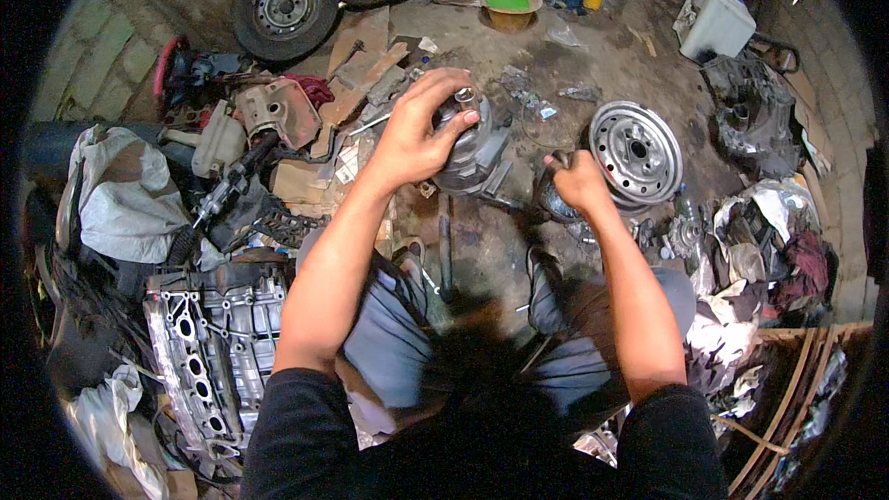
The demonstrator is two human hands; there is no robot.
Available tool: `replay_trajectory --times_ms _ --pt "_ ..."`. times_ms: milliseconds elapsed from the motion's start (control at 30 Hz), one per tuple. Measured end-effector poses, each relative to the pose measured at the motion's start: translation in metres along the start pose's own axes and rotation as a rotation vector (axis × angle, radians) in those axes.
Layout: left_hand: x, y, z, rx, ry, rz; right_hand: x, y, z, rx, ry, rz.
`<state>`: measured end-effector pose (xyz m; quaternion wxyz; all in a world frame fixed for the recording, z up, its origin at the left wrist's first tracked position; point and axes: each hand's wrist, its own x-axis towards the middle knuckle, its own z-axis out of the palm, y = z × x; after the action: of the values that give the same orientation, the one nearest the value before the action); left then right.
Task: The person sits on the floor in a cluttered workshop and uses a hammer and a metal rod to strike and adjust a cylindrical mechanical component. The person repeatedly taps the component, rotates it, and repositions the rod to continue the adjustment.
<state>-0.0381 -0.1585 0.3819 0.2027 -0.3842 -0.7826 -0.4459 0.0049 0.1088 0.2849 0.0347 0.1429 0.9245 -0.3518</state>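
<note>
My left hand [426, 125] is closed over the top of a grey, rounded metal car part [468, 162] standing on the floor in front of me. A small shiny metal cylinder [465, 94] sticks up between its thumb and forefinger. To the right, my right hand [579, 181] is a fist around a dark handle [558, 161]; whatever the handle belongs to is mostly hidden in shadow. Just below that fist lies a dark, rounded object [556, 199] that I cannot make out. A silver steel wheel rim [637, 153] lies beside my right hand.
An engine block [218, 343] sits by my left knee. Beyond it are a white sack [130, 194] and a rusty housing [278, 114]. A tyre [284, 9] and a basin with a green bowl [508, 11] stand far off. A dark gearbox-like casting [752, 116] lies at right.
</note>
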Motion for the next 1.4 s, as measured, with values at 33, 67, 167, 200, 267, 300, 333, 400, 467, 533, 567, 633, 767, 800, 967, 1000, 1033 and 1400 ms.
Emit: replay_trajectory --times_ms 33,67,167,200,267,300,333,400,467,533,567,633,767,800,967,1000,1033,1400 --pt "-0.002 0.002 0.000 0.013 0.025 -0.008 -0.001 0.000 0.012 -0.004 -0.022 -0.004" --pt "-0.001 0.002 0.004 -0.151 0.071 -0.173 -0.010 -0.012 0.009 -0.049 -0.055 0.072" --pt "-0.001 -0.003 0.006 -0.180 0.073 -0.109 -0.001 0.005 0.044 -0.141 -0.216 0.054" --pt "-0.004 -0.005 0.006 -0.158 0.097 -0.096 -0.002 0.007 0.051 -0.184 -0.289 0.012" --pt "-0.004 -0.004 0.008 -0.127 0.138 -0.062 -0.002 0.018 0.065 -0.268 -0.423 -0.058" --pt "-0.004 -0.005 0.007 -0.106 0.145 -0.061 0.000 0.024 0.072 -0.293 -0.477 -0.064" --pt "0.000 -0.007 0.008 -0.094 0.151 -0.062 0.002 0.033 0.076 -0.320 -0.531 -0.061" --pt "0.000 -0.013 0.003 -0.117 0.163 -0.084 0.004 0.043 0.090 -0.388 -0.612 -0.056" --pt "-0.003 -0.012 0.005 -0.133 0.164 -0.102 0.008 0.061 0.096 -0.293 -0.608 -0.075" --pt "-0.005 -0.013 0.004 -0.129 0.160 -0.105 0.011 0.077 0.101 -0.228 -0.550 -0.058" --pt "-0.007 -0.013 0.002 -0.107 0.163 -0.097 0.011 0.085 0.104 -0.209 -0.497 -0.032" --pt "-0.004 -0.012 0.005 -0.083 0.163 -0.068 0.025 0.112 0.109 -0.224 -0.388 -0.021" --pt "-0.003 -0.006 0.004 -0.042 0.128 -0.096 0.058 0.140 0.124 -0.329 -0.144 0.024" --pt "-0.004 -0.005 0.004 -0.021 0.139 -0.080 0.066 0.143 0.131 -0.296 -0.091 0.052" --pt "-0.014 -0.007 0.001 -0.120 0.157 -0.071 0.088 0.131 0.155 -0.230 -0.017 0.044" --pt "-0.016 -0.008 0.001 -0.175 0.163 -0.092 0.091 0.127 0.161 -0.189 -0.009 0.040" --pt "-0.015 -0.007 0.001 -0.231 0.168 -0.109 0.096 0.126 0.166 -0.146 0.004 0.039" --pt "-0.026 -0.025 -0.008 -0.289 0.272 -0.176 0.078 -0.085 0.022 0.597 0.347 -0.553"
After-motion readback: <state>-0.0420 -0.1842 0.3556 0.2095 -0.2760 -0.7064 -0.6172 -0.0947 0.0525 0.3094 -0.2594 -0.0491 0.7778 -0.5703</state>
